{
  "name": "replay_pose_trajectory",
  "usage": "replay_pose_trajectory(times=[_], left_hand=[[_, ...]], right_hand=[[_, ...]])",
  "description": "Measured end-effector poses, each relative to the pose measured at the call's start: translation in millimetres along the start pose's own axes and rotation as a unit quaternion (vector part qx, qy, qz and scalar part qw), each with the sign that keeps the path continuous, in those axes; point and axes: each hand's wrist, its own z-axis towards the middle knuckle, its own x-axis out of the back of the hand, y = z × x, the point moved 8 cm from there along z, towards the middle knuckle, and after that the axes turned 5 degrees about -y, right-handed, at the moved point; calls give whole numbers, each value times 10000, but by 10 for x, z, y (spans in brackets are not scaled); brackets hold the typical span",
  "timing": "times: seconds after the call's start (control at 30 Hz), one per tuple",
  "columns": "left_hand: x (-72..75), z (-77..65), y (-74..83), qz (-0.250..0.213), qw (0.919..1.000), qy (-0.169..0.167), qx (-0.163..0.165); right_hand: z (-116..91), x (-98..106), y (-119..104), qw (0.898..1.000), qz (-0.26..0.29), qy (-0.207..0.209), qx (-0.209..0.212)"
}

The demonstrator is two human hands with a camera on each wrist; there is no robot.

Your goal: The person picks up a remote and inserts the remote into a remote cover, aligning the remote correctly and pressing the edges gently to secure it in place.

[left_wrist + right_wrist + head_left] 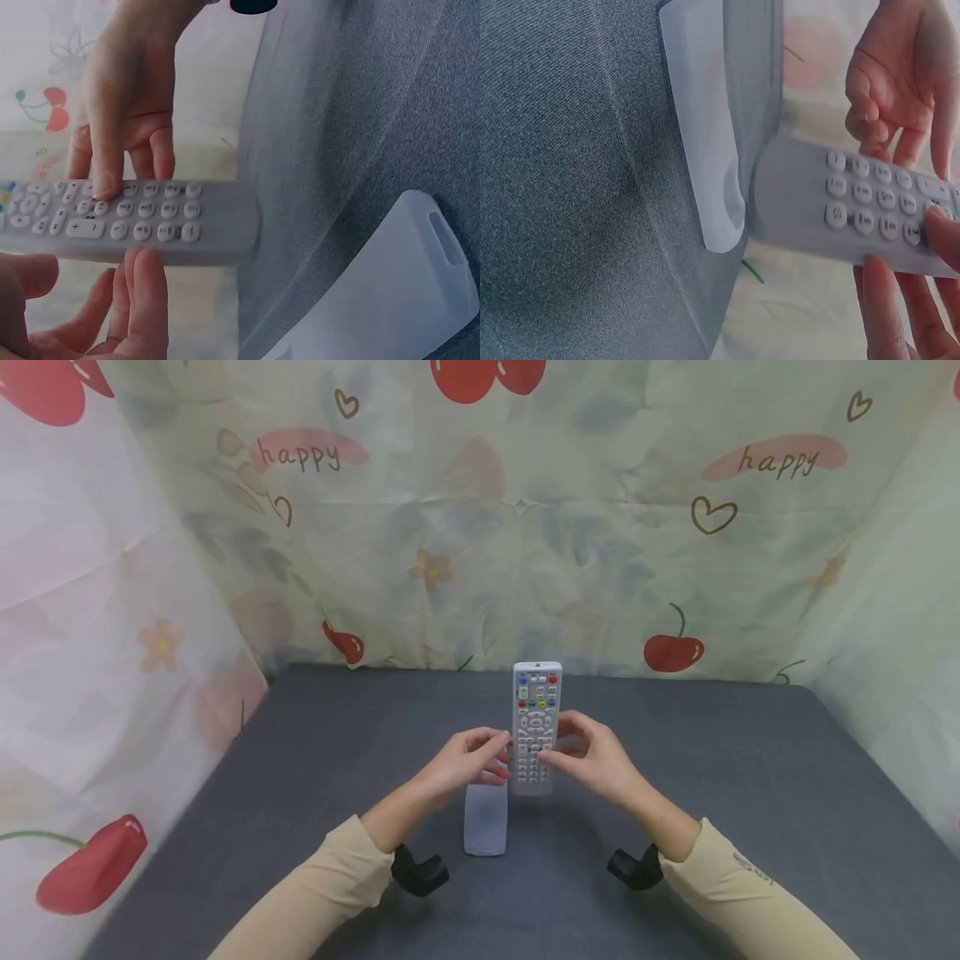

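Observation:
A light grey remote control (536, 727) stands upright above the table, its button side toward the head camera. My right hand (596, 756) holds it by its right edge, with the thumb (107, 161) over the number keys and the other fingers behind. At its left edge is my left hand (472, 756); the left wrist view shows those fingertips (148, 270) close to or touching the edge, with the thumb apart from it. Below the left hand lies a pale translucent sleeve (485, 822), partly hidden by that hand. A slot shows at one end of the sleeve (409, 277).
The dark grey cloth-covered table (360, 727) stretches out around the hands. A printed curtain (517, 568) with cherries and hearts hangs behind and along both sides. Black wrist mounts (420, 872) sit beneath both forearms.

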Motion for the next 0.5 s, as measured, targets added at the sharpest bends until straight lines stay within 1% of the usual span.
replay_pose_trajectory(times=[0.13, 0.23, 0.37, 0.43, 0.5], left_hand=[[-71, 9, -33, -461, 9980, -357, 226], [-117, 8, -8, -713, 9956, -599, 141], [-129, -11, 32, -941, 9932, -682, 45], [-122, -19, 34, -1035, 9924, -660, 88], [-110, -22, 26, -1027, 9928, -600, 140]], right_hand=[[-13, 27, -39, 9994, -150, 199, 243], [-24, 9, -68, 9986, -63, 172, 494], [-38, -12, -109, 9962, 51, 144, 854], [-44, -11, -123, 9953, -6, 186, 953], [-49, -4, -122, 9949, -68, 264, 969]])
